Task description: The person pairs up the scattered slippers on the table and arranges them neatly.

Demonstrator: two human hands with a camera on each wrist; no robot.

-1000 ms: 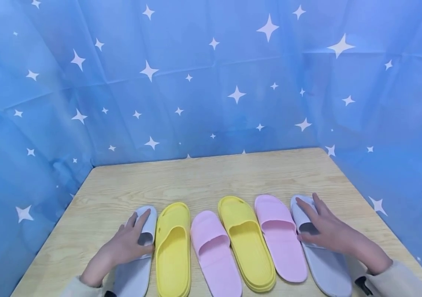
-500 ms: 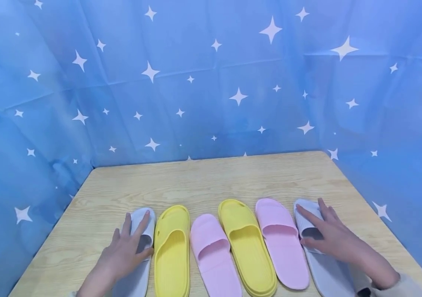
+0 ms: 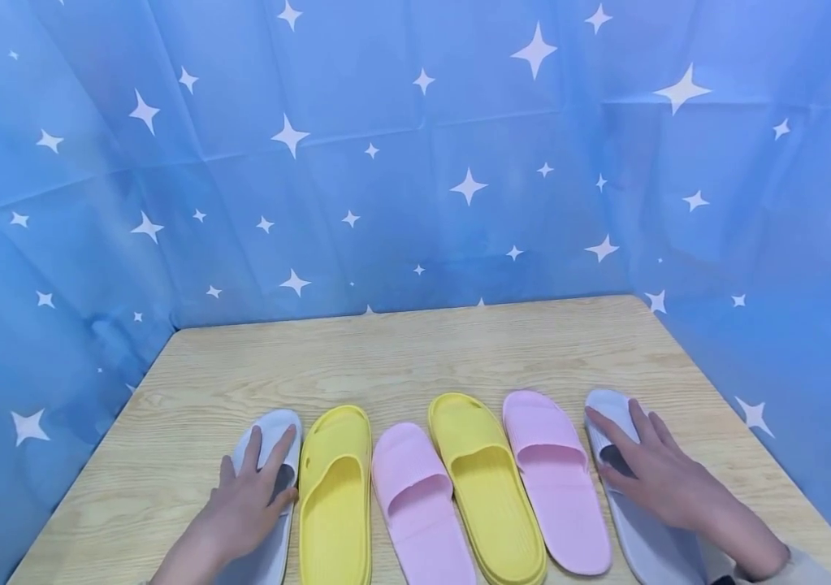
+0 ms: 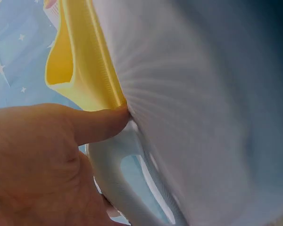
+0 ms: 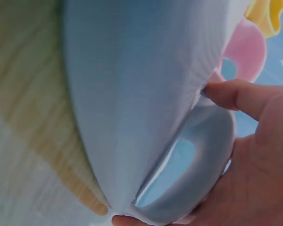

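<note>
Two grey slippers lie at the ends of a row in the head view. My left hand (image 3: 240, 508) lies over the strap of the left grey slipper (image 3: 269, 556), thumb on the inner edge beside the yellow slipper (image 3: 335, 528). Across the right grey slipper (image 3: 649, 544) my right hand (image 3: 667, 479) grips its sides, thumb facing the pink slipper (image 3: 564, 512). Both wrist views show a thumb (image 4: 106, 123) pressed on the sole's edge; the left hand's other fingers are mostly hidden behind its slipper.
Between them lie another pink slipper (image 3: 430, 528) and another yellow slipper (image 3: 499, 512), toes pointing away. All rest on a light wooden table (image 3: 400, 357). A blue curtain (image 3: 386, 187) with white stars hangs behind and at both sides.
The right grey slipper has shifted slightly right with my right hand, away from the pink one. My left hand stays on its slipper, its fingers slightly rearranged. The head view has tilted a little.
</note>
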